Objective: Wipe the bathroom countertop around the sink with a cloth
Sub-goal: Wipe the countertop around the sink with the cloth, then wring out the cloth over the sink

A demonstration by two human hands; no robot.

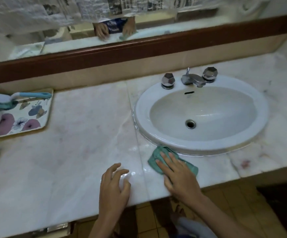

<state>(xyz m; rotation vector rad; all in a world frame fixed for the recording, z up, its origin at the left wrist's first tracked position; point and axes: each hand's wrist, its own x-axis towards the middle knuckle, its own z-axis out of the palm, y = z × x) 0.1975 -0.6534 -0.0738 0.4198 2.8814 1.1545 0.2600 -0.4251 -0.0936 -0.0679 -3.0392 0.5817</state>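
A green cloth lies flat on the pale marble countertop, just in front of the white oval sink. My right hand presses down on the cloth with straight fingers. To its left, my left hand rests on the wet counter near the front edge, fingers loosely bent and holding nothing. A wet sheen shows on the marble between the two hands.
A chrome faucet with two knobs stands behind the basin. A floral tray with a blue-handled brush sits at the far left. A wood-framed mirror runs along the back wall. A pink stain marks the counter's right front.
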